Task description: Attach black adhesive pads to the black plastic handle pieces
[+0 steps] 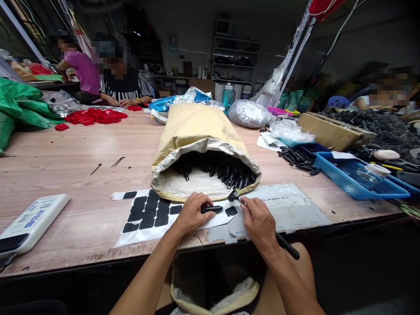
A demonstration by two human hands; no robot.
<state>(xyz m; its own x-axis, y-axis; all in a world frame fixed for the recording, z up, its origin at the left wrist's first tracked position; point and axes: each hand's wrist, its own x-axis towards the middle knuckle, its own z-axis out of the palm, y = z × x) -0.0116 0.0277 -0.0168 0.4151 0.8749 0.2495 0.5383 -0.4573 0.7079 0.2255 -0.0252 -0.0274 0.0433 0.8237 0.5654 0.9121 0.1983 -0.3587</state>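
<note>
Fingers [201,202] of the left hand [192,214] pinch a small black cylindrical part [211,209] flat on the white sticker sheet [138,234] at the desk [82,157] edge. Right hand [259,223] grips a small hammer [233,195], its head just beside the part, before the open paper sack [200,127].

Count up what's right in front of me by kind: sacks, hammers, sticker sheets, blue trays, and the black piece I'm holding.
Sacks: 1, lying open
Hammers: 1, in the right hand
Sticker sheets: 1
Blue trays: 1
Black pieces held: 1, in the left hand
Total: 5
</note>
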